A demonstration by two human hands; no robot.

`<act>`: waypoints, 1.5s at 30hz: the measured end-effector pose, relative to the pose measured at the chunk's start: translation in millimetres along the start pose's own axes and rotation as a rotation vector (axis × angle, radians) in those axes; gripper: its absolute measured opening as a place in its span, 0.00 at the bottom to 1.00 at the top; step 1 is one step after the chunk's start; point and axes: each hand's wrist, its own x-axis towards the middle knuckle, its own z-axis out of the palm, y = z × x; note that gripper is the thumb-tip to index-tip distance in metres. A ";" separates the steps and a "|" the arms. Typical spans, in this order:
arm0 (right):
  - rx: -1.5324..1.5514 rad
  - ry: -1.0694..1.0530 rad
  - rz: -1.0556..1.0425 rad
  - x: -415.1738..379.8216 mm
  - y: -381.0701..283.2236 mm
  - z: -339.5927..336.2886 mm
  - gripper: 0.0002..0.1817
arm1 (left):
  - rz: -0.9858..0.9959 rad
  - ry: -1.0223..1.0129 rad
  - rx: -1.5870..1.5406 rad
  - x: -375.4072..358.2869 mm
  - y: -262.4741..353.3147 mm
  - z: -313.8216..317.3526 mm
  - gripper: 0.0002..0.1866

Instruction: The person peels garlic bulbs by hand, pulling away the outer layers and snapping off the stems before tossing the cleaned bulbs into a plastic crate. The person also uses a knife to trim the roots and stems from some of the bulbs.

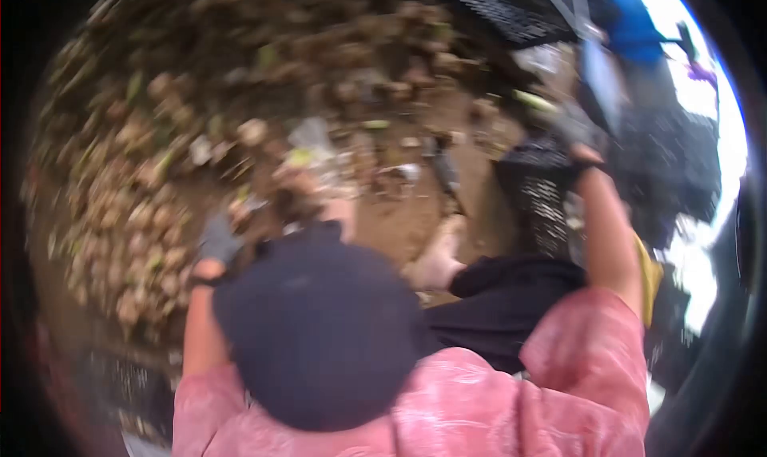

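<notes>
Motion blurs the whole view. My left hand (220, 237), in a grey glove, is low beside a large heap of small, roundish, tan produce (144, 241) with green bits in it. Its fingers are smeared, and my dark-clad knee is close to its right. My right hand (574, 128), also grey-gloved, is stretched out over the rim of a black slatted crate (543, 213). A pale green, elongated piece (534, 101) shows right at its fingertips; I cannot tell whether the hand grips it.
Brown bare ground (391, 229) with scattered scraps lies before my bare feet (439, 257). Another black crate (511, 13) stands at the top right, near a blue object (635, 25). Yellow material (649, 285) shows behind my right arm.
</notes>
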 end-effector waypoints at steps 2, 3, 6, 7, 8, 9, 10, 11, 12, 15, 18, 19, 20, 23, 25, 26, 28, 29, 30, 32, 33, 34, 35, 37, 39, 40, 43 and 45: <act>0.276 0.057 -0.037 23.8 168.7 52.3 0.23 | 0.089 0.231 0.124 -0.7 -60.2 45.2 0.28; 0.126 0.035 0.015 19.2 212.5 54.1 0.23 | 0.030 0.283 0.076 -1.0 -51.0 38.4 0.25; -0.099 0.039 0.589 -3.8 166.1 24.2 0.27 | -0.263 0.186 -0.025 10.6 -19.9 23.1 0.36; 0.064 0.134 0.387 9.0 178.1 44.0 0.26 | -0.232 0.210 -0.095 12.4 -16.3 21.3 0.35; 0.222 0.230 0.198 16.4 200.6 65.4 0.25 | -0.199 0.236 -0.029 18.8 -13.0 26.9 0.33; 0.321 0.179 0.081 20.3 176.4 70.6 0.25 | -0.195 0.203 -0.122 31.6 -19.9 37.5 0.30; 0.419 0.125 -0.038 27.0 118.9 71.4 0.25 | -0.191 0.167 -0.214 44.6 -23.5 44.1 0.27; 0.479 0.112 -0.194 26.0 58.9 71.6 0.21 | -0.296 0.049 -1.108 51.6 -20.9 41.1 0.23; 0.705 -0.026 -0.143 9.7 -18.8 56.8 0.19 | -0.385 -0.106 -2.000 55.8 -19.6 38.1 0.18; 1.075 -0.348 -0.331 -13.5 -155.2 63.2 0.17 | -0.288 -0.109 -1.890 61.3 -3.6 38.7 0.15; 1.107 -0.518 -0.469 -40.1 -243.7 82.4 0.27 | -0.307 -0.068 -2.064 55.0 47.9 10.8 0.17; 1.111 -0.483 -0.487 -47.6 -264.9 88.0 0.29 | -0.260 -0.072 -2.101 49.2 68.4 0.6 0.17; 1.117 -0.453 -0.502 -55.1 -282.0 90.5 0.30 | -0.218 -0.078 -2.136 45.5 81.0 -3.0 0.17; 1.438 -0.371 -0.329 -55.0 -303.5 103.3 0.30 | -0.115 -0.033 -1.893 32.3 109.6 -19.9 0.18; 1.677 -0.514 -0.215 -43.8 -295.7 99.1 0.22 | 0.009 -0.091 -1.832 20.2 126.4 -33.8 0.20; 1.662 -0.561 -0.154 -37.8 -289.9 97.8 0.21 | 0.011 -0.100 -1.831 19.1 129.9 -35.2 0.20; 1.753 -0.580 0.033 -37.6 -286.9 97.7 0.24 | 0.219 0.127 -1.349 19.1 134.5 -35.1 0.22; 1.773 -0.608 0.083 -39.0 -286.0 94.8 0.24 | 0.337 0.252 -1.180 27.4 134.1 -29.8 0.24; 1.793 -0.639 0.132 -41.3 -286.3 93.6 0.24 | 0.337 0.297 -1.054 26.8 132.5 -23.7 0.26; 1.861 -0.607 0.123 -44.6 -290.0 94.2 0.22 | 0.365 0.259 -1.195 26.6 132.0 -16.0 0.28; 1.815 -0.595 0.057 -45.4 -291.0 92.7 0.20 | 0.362 0.258 -1.197 27.0 131.3 -14.7 0.28; 1.769 -0.584 -0.009 -46.6 -291.9 91.2 0.19 | 0.411 0.341 -1.072 27.3 129.9 -13.8 0.28; 1.779 -0.618 0.025 -47.1 -291.9 89.4 0.16 | 0.459 0.423 -0.943 26.8 128.8 -14.2 0.29; 1.789 -0.651 -0.047 -44.1 -289.1 90.7 0.15 | 0.380 0.330 -1.132 22.9 129.4 -16.3 0.29; 1.760 -0.652 -0.134 -45.4 -288.0 82.4 0.13 | 0.349 0.235 -1.366 16.8 133.1 -20.5 0.30; 1.759 -0.650 -0.134 -44.9 -286.7 84.0 0.13 | 0.350 0.234 -1.368 17.5 131.1 -19.1 0.30; 1.732 -0.619 -0.266 -40.2 -280.7 92.4 0.14 | 0.343 0.342 -1.144 18.9 126.9 -18.2 0.29; 1.693 -0.579 -0.337 -39.1 -277.5 93.7 0.15 | 0.313 0.289 -1.330 13.7 132.8 -26.9 0.27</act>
